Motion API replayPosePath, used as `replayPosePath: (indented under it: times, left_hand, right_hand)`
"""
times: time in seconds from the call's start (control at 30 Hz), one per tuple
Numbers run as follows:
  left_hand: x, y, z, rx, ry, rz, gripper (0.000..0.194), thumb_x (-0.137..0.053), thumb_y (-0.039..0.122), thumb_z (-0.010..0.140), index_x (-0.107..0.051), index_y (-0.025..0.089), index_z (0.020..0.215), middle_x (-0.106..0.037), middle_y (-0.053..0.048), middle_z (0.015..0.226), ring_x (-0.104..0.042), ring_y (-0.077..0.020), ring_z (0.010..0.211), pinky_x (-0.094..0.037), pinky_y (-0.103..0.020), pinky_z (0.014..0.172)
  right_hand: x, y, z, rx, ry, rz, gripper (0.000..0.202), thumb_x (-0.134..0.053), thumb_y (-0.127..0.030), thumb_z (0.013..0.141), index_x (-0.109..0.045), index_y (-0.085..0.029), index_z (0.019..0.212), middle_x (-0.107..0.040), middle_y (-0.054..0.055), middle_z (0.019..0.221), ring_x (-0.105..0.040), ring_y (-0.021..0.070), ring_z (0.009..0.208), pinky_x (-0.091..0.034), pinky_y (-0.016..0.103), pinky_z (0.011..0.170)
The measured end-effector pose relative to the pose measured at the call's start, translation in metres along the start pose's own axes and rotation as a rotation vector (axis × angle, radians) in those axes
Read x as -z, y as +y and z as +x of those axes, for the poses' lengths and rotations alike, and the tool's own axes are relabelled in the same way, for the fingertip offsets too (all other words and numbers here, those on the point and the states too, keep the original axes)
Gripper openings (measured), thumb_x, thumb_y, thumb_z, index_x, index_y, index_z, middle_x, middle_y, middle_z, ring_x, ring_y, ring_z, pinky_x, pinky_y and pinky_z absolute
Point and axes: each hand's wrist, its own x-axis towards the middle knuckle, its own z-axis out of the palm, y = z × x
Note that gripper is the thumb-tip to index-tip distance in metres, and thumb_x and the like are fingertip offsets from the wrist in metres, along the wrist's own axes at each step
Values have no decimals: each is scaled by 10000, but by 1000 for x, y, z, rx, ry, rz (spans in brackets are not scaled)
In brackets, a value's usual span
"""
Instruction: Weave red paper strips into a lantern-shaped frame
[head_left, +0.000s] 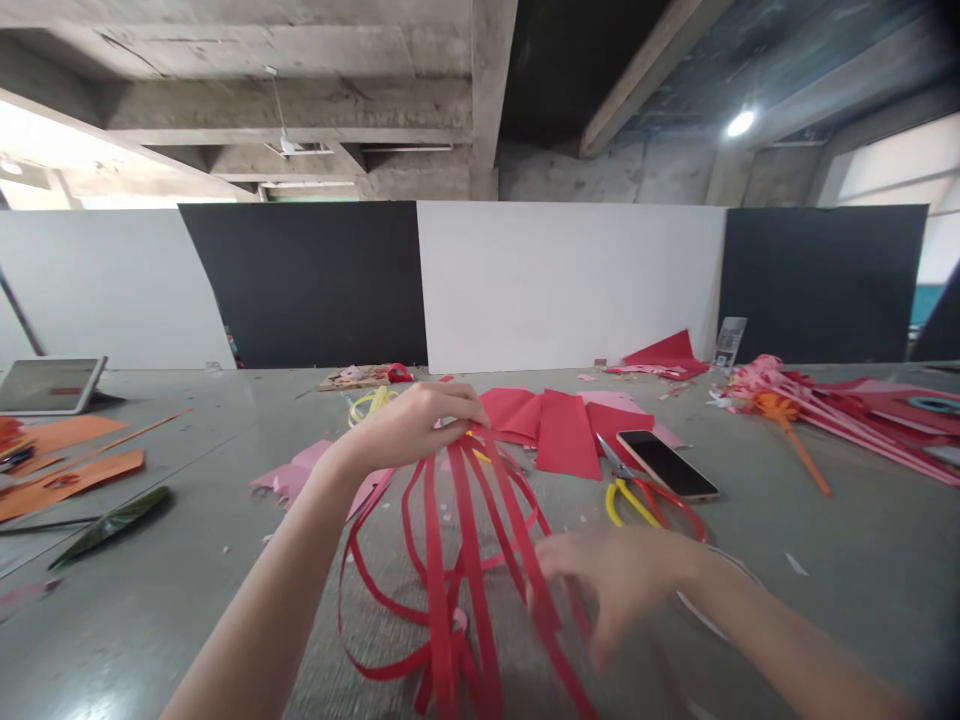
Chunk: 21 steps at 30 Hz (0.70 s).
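Observation:
My left hand [431, 418] is closed in a pinch at the upper end of several long red paper strips [466, 530]. Some strips hang straight toward me, and others curve into loops below and to the left. A small pink piece [460, 620] shows among the loops. Smeared by motion, my right hand [604, 575] is at the right side of the strips; whether its fingers touch them I cannot tell. Beyond it lie scissors [636, 495] with yellow and red-orange handles, beside a phone [667, 465].
Red paper pieces [566, 435] and pink paper [300, 470] lie behind the strips. Orange paper [82, 480], a dark green leaf-shaped piece [116, 525] and a tablet [52, 385] are at left. Pink and red paper bundles [787, 390] lie at right. Low panels [570, 285] line the table's back.

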Motion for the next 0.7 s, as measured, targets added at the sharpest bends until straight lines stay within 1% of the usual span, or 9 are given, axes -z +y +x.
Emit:
replayPosePath:
  times: [0.07,0.13,0.2,0.23,0.3,0.4,0.47,0.6,0.7]
  left_hand:
    - [0,0,0,-2,-3,-2,311,-373,21,762,-605,169,907,-573,-39,907,-533,-117,783,-405,-243,716]
    - [0,0,0,-3,-5,-8,309,-374,21,764,-605,167,908,-570,-38,912,-531,-115,788,-403,-241,721]
    - [-1,0,-1,1,-4,-10,307,-373,27,771,-607,169,911,-564,-37,920,-527,-113,796,-401,-240,725]
    - [-1,0,-1,6,-2,-8,304,-374,35,777,-609,171,911,-558,-39,926,-523,-114,804,-400,-241,728]
    - [-2,-1,-1,18,7,8,296,-378,57,787,-616,181,914,-537,-44,942,-515,-119,821,-402,-244,728]
    - [-4,-4,-1,40,37,54,294,-391,85,792,-623,207,925,-495,-52,960,-502,-126,822,-404,-251,711]
    - [-6,-7,-1,49,54,74,293,-390,94,795,-624,219,922,-481,-49,952,-500,-124,806,-401,-250,693]
    - [-11,-11,1,41,42,57,255,-372,118,813,-595,197,909,-510,-37,904,-504,-120,783,-392,-248,690]
    - [-15,-11,1,127,78,70,160,-397,144,803,-513,177,907,-536,-17,817,-500,-116,701,-386,-244,631]
  right_hand:
    - [-6,-1,5,39,-24,-72,356,-699,-197,493,-651,-235,843,-597,2,854,-538,130,645,-362,193,490]
    - [-11,-2,10,-14,5,-79,189,-689,-224,536,-661,-203,722,-589,-3,746,-526,123,602,-343,193,466]
    - [-11,-3,12,-89,50,-11,45,-661,-208,587,-642,-184,620,-558,-25,602,-508,107,530,-323,192,446]
    - [-9,-3,11,-106,78,56,25,-638,-188,611,-630,-181,589,-543,-35,550,-507,102,510,-327,192,450]
    - [-2,-3,6,-94,125,244,75,-585,-164,657,-614,-181,589,-548,-44,516,-531,99,511,-368,193,495]
    - [10,-3,-3,-60,157,565,93,-517,-204,728,-591,-177,679,-616,-19,612,-578,104,536,-432,228,578]
    - [16,-3,-7,-67,167,714,94,-508,-231,750,-571,-167,721,-637,4,667,-593,107,529,-447,245,578]
    - [20,-4,-9,-79,235,872,64,-565,-212,719,-564,-156,751,-638,10,669,-612,116,577,-446,237,576]
    - [21,-7,-9,-48,308,967,85,-607,-153,677,-572,-164,754,-632,-12,647,-608,107,621,-446,220,605]
